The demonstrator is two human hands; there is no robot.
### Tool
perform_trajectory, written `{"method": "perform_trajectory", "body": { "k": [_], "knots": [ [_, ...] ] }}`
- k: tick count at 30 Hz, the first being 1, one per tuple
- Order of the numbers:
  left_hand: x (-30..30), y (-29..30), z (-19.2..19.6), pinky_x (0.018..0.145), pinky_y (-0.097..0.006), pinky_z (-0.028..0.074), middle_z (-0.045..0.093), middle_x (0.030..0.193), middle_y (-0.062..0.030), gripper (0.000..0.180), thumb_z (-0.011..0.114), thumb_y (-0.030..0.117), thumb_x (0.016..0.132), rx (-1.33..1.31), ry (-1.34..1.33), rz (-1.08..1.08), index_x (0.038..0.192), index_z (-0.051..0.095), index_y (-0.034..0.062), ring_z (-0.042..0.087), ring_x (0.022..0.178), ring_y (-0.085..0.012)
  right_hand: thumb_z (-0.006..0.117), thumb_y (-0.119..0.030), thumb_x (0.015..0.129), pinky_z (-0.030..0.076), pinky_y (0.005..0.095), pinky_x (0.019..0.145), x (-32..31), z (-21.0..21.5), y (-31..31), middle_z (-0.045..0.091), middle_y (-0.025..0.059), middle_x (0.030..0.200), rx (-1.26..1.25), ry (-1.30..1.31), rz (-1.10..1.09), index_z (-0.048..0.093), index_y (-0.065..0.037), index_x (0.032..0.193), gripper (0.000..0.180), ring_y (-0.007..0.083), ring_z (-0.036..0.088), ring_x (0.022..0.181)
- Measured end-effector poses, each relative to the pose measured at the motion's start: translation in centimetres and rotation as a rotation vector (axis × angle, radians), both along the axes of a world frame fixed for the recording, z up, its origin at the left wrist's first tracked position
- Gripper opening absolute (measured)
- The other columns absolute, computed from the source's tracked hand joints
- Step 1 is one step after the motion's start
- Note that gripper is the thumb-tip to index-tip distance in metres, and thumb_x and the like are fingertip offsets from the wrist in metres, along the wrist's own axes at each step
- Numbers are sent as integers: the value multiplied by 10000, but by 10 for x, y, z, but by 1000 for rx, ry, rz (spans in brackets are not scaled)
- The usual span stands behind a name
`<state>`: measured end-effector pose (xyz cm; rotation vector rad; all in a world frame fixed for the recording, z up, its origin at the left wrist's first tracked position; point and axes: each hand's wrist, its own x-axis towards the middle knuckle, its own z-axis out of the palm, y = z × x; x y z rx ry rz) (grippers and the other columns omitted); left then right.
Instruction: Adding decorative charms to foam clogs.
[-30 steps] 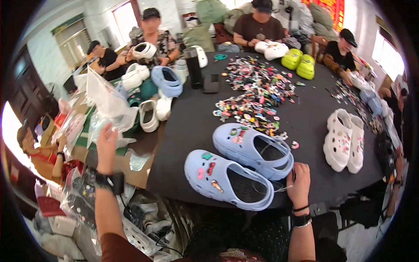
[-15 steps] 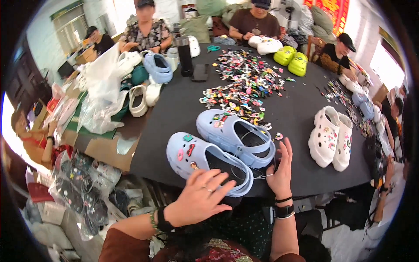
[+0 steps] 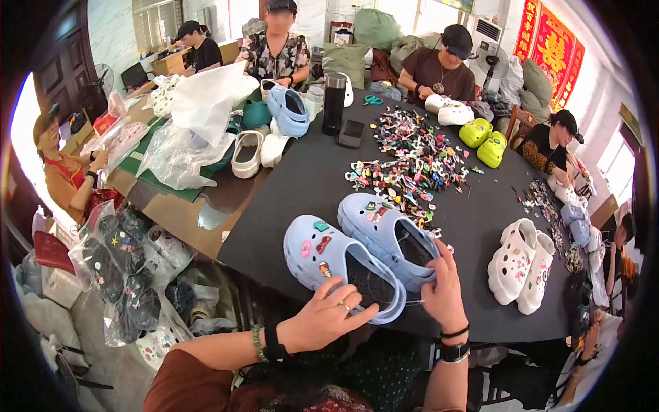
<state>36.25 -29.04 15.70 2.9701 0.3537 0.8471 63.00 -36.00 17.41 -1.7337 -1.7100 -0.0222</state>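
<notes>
A pair of light blue clogs stands side by side on the black tabletop, toes pointing away from me. The left clog [image 3: 309, 247] carries several charms on its toe, among them a pink ring and a red bow. More colourful charms sit on the right clog [image 3: 364, 209]. My left hand [image 3: 322, 317] rests against the outer side of the left clog near its heel, fingers apart. My right hand [image 3: 445, 295] has its fingers and thumb around the heel of the right clog. A thin clear loop shows near the heels.
A heap of loose charms [image 3: 412, 151] lies beyond the clogs. White clogs [image 3: 515, 264] stand at right, lime green clogs [image 3: 491, 147] farther back. A black tumbler [image 3: 334, 103] and a phone [image 3: 351, 134] are at far left. Bagged clogs [image 3: 123, 275] lie lower left. Several people sit around.
The whole view has shifted, showing more of the room. My right hand has closed from beside the right clog onto its heel. My left hand has come lower against the left clog.
</notes>
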Motion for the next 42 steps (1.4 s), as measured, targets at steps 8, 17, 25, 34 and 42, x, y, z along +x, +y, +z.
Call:
{"method": "perform_trajectory", "body": {
  "k": [8,17,25,34,42],
  "knots": [
    [-70,80,45,1112,-502,366,512,905,-86,234,557,95,785,-10,211,-54,1004,636,123,548,1009,-285,680,-10,752,402,481,1001,-62,27,-28,454,229,1398,-173,280,153,581,-77,1050,321,427,459,1198],
    [-136,149,95,1152,-518,314,652,966,-32,67,584,121,708,313,458,226,675,618,72,537,1134,-287,705,-20,750,385,419,958,-134,24,-24,537,96,1339,-139,370,409,617,-100,1161,428,316,485,1077],
    [-137,150,76,1087,-465,353,678,1181,-76,195,548,83,770,311,510,416,833,728,42,496,1248,-326,695,9,781,465,411,896,-143,12,-22,441,175,1419,-37,386,492,589,-48,1156,394,304,560,997],
    [-105,148,67,841,-406,472,655,1097,-221,309,676,197,837,-206,105,629,1067,674,-11,582,961,-370,619,-58,813,525,384,810,-120,17,-30,466,196,1343,-235,38,297,486,-22,1318,524,303,616,945],
    [-72,212,-13,600,-326,458,612,773,-39,240,710,186,874,-908,-334,553,876,597,-25,555,670,-125,572,-68,803,509,369,755,-128,-9,-21,520,109,1059,-55,-92,276,547,-26,1138,339,260,588,855]
  ]
}}
